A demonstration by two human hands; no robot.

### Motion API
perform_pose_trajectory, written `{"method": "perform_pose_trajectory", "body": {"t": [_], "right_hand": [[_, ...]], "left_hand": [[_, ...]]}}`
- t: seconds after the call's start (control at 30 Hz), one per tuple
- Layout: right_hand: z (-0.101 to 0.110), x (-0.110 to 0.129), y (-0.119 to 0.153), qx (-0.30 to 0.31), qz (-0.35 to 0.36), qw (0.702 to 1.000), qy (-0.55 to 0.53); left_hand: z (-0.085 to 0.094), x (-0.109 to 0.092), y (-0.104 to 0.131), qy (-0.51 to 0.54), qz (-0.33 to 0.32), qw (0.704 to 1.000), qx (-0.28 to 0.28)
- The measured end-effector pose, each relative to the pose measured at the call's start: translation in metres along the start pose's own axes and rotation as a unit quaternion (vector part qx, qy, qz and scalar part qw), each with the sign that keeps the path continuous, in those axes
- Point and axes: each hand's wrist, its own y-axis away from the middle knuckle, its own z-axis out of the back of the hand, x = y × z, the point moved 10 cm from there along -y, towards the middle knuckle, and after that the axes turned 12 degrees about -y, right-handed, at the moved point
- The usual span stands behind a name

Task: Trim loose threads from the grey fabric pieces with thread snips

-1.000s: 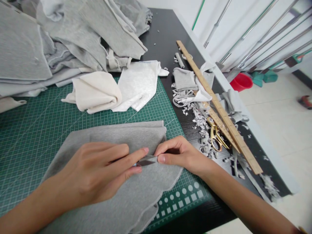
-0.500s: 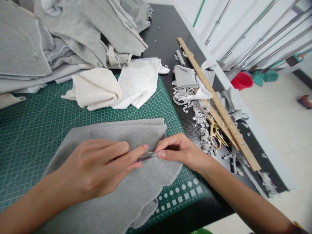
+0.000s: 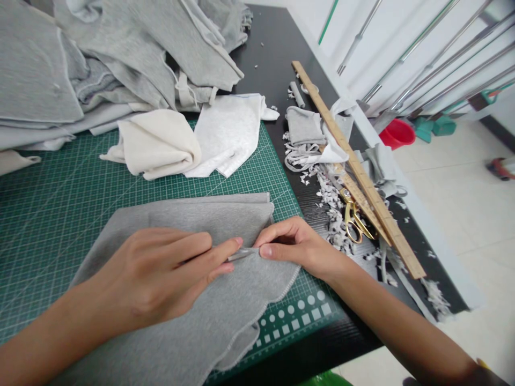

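Note:
A grey knit fabric piece [image 3: 193, 321] with overlocked edges lies folded on the green cutting mat [image 3: 72, 177]. My right hand [image 3: 295, 247] pinches a raised fold of it between thumb and forefinger. From the left, my left hand [image 3: 169, 271] reaches over the cloth, closed around a small pointed metal tool [image 3: 240, 254]. Only the tool's shiny tip shows past the fingers, close to the pinched fold; the palm hides the rest, so its exact kind is unclear.
Grey garment pieces [image 3: 120, 48] are heaped at the back left. Cream cloth [image 3: 156, 142] and white cloth [image 3: 231, 134] lie before them. Along the table's right side are a wooden ruler [image 3: 354, 161], gold-handled scissors [image 3: 354, 220] and fabric scraps [image 3: 332, 187].
The metal tip now shows more clearly between my left fingers and the pinched fold. Both hands have barely moved; the whole view has shifted slightly.

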Motion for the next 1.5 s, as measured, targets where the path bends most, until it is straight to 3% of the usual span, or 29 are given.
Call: {"method": "perform_pose_trajectory", "body": {"t": [0.73, 0.97, 1.27, 1.5], "right_hand": [[0.0, 0.004, 0.0, -0.003, 0.01, 1.0, 0.014], [0.0, 0.004, -0.001, -0.001, 0.015, 1.0, 0.022], [-0.002, 0.003, -0.001, 0.004, 0.019, 1.0, -0.007], [-0.002, 0.003, -0.001, 0.006, 0.015, 1.0, -0.011]], "left_hand": [[0.004, 0.007, 0.003, 0.036, 0.043, 0.998, -0.001], [0.025, 0.017, -0.002, 0.046, 0.093, 0.994, -0.022], [0.006, 0.004, 0.0, 0.005, 0.025, 1.0, 0.014], [0.007, 0.001, 0.0, -0.007, 0.007, 1.0, 0.01]]}}
